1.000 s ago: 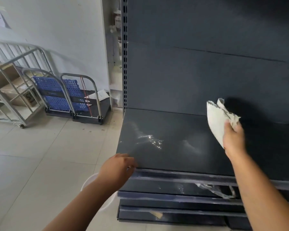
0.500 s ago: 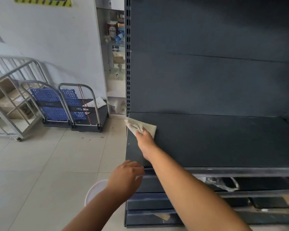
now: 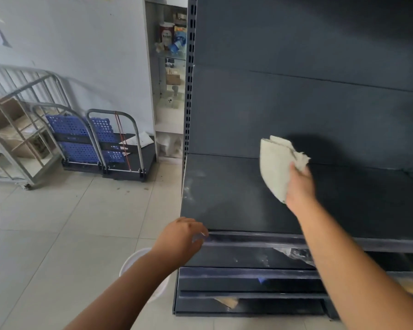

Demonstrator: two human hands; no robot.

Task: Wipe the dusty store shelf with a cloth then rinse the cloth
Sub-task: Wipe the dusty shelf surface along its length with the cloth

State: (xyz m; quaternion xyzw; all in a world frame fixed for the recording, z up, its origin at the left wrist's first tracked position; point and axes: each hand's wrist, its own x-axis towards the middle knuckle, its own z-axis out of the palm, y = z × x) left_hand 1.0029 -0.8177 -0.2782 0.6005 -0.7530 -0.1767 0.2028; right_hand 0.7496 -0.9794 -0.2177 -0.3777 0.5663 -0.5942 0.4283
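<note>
Folded off-white cloth, pinched along its right edge by the right hand, fingers closed around the bunched corner, raised above the dark grey shelf; whether its lower tip touches the board cannot be told. Beneath and to the left of that hand, pale dusty smears near the shelf's left edge. Behind the hand, a dark back panel carrying the cloth's shadow. Down and left from the right hand, at the shelf's front left corner, the left hand, fingers curled loosely, fingertips at the front lip; holding nothing visible, though whether actually pressing on the lip cannot be told. Directly under the left forearm, on the tiled floor, a white bucket, mostly hidden by the arm. Below both hands, lower shelves with a scrap of clear plastic wrap under the right forearm. Far to the left of the left hand, against the white wall, two folded platform trolleys with blue perforated crates, and beside them a grey metal rack with cardboard boxes.
</note>
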